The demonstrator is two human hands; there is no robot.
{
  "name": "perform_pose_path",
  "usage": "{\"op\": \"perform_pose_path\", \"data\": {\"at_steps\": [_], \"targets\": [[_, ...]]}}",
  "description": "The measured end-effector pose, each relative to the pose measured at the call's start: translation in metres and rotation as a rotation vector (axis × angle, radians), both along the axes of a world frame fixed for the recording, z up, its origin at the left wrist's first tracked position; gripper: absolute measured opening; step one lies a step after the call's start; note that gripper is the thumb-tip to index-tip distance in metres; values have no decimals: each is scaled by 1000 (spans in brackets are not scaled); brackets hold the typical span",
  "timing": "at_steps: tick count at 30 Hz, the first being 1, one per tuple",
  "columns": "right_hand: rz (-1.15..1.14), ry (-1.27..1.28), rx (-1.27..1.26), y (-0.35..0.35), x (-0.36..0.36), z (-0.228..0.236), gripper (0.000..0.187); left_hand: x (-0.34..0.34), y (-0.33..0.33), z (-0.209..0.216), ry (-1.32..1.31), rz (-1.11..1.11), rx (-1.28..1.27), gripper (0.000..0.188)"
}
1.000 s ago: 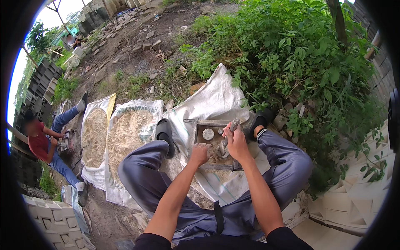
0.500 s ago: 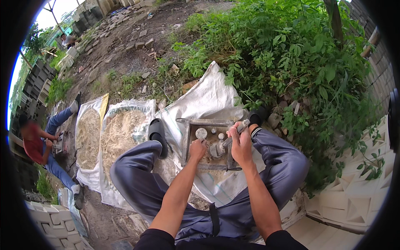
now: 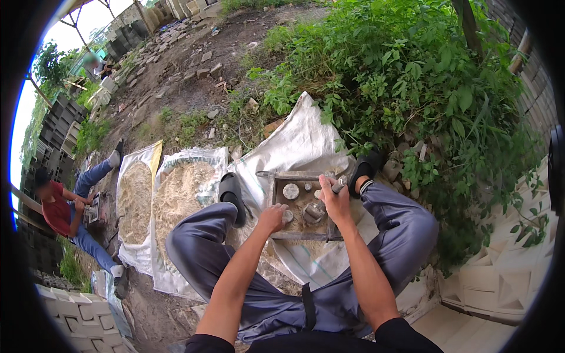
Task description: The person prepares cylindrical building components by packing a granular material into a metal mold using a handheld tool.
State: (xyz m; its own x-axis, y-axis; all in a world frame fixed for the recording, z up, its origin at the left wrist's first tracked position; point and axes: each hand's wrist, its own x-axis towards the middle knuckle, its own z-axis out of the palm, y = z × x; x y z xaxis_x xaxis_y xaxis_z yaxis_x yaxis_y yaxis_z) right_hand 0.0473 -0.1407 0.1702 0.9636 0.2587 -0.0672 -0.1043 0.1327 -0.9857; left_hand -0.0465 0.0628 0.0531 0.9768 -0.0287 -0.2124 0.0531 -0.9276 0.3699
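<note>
A shallow rectangular frame point(image 3: 301, 236) with dark bars lies between my legs on a white woven sack point(image 3: 294, 144). My left hand point(image 3: 272, 219) is at its left side, fingers curled against a small round pale piece point(image 3: 288, 216). My right hand point(image 3: 335, 203) is closed around a grey metal tool, whose rounded handle end point(image 3: 339, 185) sticks out past the thumb. Below that hand, a thick cylindrical block point(image 3: 313, 213) sits inside the frame; whether it joins the tool is hidden. Farther inside are a pale round disc point(image 3: 291, 191) and a small round knob point(image 3: 308, 187).
To the left, two sacks hold pale sandy powder point(image 3: 183, 185). Beyond them a person in red point(image 3: 57, 209) sits with a similar frame. Leafy plants point(image 3: 406, 88) crowd the far right; patterned pale blocks point(image 3: 488, 282) stand near right. My legs flank the frame.
My left hand has drawn back from beside the disc, uncovering the small round piece at its fingers. My right hand has shifted slightly left with the tool, whose handle end is lower. The view has shifted slightly.
</note>
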Motion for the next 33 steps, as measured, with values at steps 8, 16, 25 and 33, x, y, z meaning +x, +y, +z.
{"op": "perform_pose_path", "data": {"at_steps": [8,16,25,33], "targets": [[-46,-158,-253,8,-1,-7,42,3,-9,-1,-50,-66,15,50],[-85,-276,-415,9,-2,-4,45,5,2,-4,96,-112,69,75],[125,-208,-192,5,-7,10,33,-20,7,-1,62,-277,305,116],[403,-438,-551,8,-25,45,25,-8,-2,-18,251,247,49,140]]}}
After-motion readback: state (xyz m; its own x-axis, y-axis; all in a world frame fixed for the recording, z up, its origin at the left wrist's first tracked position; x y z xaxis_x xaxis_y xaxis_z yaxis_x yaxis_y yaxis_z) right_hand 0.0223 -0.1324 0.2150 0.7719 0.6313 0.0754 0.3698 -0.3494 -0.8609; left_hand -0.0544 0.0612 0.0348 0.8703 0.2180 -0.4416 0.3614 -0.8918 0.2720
